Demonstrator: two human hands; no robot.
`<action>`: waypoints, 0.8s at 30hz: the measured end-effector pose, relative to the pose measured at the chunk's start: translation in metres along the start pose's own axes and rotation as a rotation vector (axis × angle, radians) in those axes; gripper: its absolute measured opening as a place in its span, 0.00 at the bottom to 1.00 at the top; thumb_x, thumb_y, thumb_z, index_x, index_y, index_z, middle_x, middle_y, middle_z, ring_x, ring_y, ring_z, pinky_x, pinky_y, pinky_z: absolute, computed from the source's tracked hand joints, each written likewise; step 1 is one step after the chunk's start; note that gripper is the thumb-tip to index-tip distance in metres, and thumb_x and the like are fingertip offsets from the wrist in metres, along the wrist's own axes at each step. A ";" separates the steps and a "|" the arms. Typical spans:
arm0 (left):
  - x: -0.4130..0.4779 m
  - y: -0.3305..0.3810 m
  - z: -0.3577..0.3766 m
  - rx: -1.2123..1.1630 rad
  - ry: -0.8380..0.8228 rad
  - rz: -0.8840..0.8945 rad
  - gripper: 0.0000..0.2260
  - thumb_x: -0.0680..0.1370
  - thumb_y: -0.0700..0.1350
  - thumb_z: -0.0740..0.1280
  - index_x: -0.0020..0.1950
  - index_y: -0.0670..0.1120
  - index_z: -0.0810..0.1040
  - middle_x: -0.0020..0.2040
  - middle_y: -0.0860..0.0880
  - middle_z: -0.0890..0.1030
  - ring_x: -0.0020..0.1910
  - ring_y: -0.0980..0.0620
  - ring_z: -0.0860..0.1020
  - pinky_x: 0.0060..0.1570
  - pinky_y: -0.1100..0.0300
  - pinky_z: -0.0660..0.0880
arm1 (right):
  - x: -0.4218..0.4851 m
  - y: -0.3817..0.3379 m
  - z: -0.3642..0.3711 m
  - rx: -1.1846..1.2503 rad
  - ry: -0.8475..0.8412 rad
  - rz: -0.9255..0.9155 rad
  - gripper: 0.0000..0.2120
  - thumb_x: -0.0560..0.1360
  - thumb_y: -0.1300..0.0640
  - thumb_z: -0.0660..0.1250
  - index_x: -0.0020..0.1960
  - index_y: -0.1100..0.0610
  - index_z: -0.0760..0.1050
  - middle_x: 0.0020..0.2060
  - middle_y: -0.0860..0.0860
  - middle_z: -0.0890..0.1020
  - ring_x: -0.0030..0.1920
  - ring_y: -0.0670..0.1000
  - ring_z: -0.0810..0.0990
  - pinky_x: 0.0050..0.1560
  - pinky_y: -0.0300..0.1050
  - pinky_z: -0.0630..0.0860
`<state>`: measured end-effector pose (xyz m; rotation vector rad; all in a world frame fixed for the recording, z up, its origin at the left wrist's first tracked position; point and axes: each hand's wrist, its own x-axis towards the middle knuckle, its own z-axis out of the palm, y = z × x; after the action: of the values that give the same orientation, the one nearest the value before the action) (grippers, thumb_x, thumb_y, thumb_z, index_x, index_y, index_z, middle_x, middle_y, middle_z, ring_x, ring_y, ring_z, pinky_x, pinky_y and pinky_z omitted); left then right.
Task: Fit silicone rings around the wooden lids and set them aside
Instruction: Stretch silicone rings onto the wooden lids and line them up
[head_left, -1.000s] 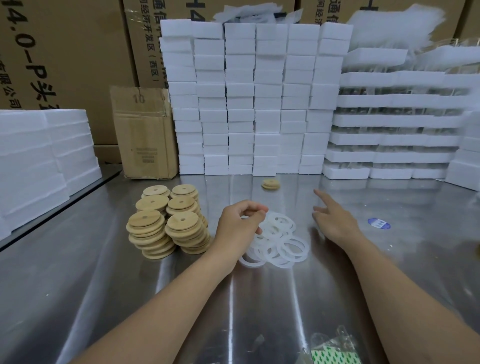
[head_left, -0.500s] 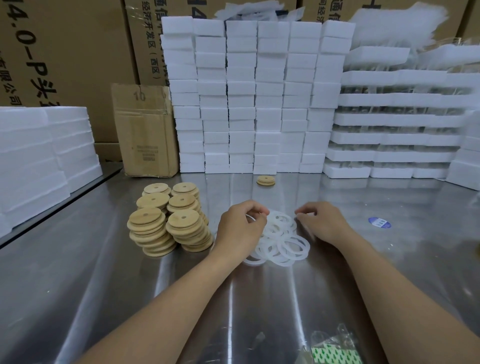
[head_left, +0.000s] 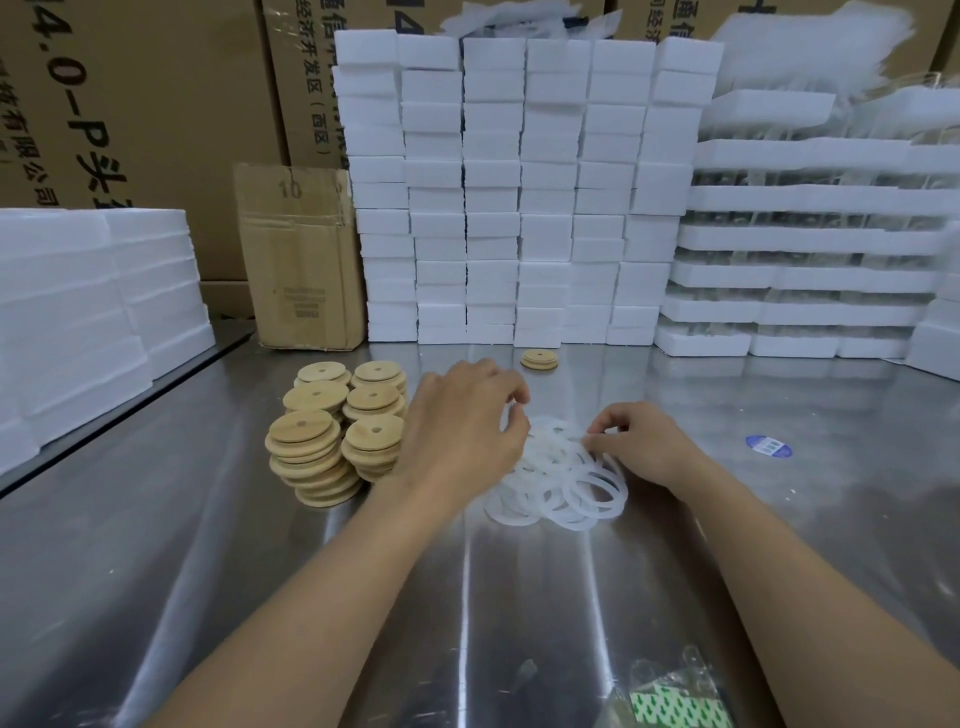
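A loose heap of translucent white silicone rings (head_left: 563, 480) lies on the steel table (head_left: 208, 545) in front of me. My left hand (head_left: 460, 441) hovers over the heap's left side with curled fingers pinching a ring at its fingertips. My right hand (head_left: 636, 441) rests at the heap's right side, its fingers pinching into the rings. Several stacks of round wooden lids (head_left: 332, 431), each with a small hole, stand left of the heap. One lone wooden lid (head_left: 539, 358) lies farther back, near the foam blocks.
Stacked white foam blocks (head_left: 519, 197) wall the back of the table, with foam trays (head_left: 810, 249) at the right and more foam (head_left: 93, 301) at the left. A small cardboard box (head_left: 301, 260) stands back left. A blue sticker (head_left: 769, 446) lies right; a plastic bag (head_left: 675, 701) lies near me.
My right hand has drawn back from the lone lid at the rear and come down onto the ring heap. My left hand has stayed over the heap, lifting slightly.
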<state>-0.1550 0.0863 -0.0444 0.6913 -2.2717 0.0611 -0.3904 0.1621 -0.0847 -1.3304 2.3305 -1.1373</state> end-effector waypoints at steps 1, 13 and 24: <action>0.003 -0.005 -0.011 -0.014 0.004 -0.003 0.08 0.82 0.50 0.65 0.56 0.55 0.83 0.50 0.58 0.81 0.53 0.53 0.80 0.55 0.51 0.72 | 0.000 0.000 0.000 -0.001 -0.003 0.003 0.05 0.74 0.56 0.76 0.41 0.55 0.83 0.32 0.41 0.82 0.37 0.41 0.76 0.38 0.38 0.69; 0.008 -0.112 -0.089 -0.296 -0.342 -0.322 0.11 0.71 0.63 0.80 0.49 0.61 0.86 0.45 0.59 0.85 0.46 0.58 0.83 0.44 0.59 0.76 | -0.003 -0.002 0.000 -0.014 -0.004 0.000 0.05 0.75 0.56 0.76 0.42 0.56 0.83 0.37 0.47 0.85 0.39 0.47 0.78 0.43 0.45 0.73; 0.040 -0.108 -0.092 -0.008 -0.824 -0.112 0.19 0.70 0.65 0.80 0.59 0.64 0.83 0.45 0.70 0.82 0.44 0.74 0.79 0.39 0.69 0.73 | 0.000 -0.006 0.000 -0.078 -0.011 0.026 0.06 0.75 0.53 0.70 0.40 0.52 0.82 0.39 0.49 0.87 0.47 0.57 0.83 0.59 0.59 0.79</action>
<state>-0.0642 -0.0019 0.0319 0.9598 -2.9937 -0.3474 -0.3868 0.1606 -0.0807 -1.3249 2.4004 -1.0387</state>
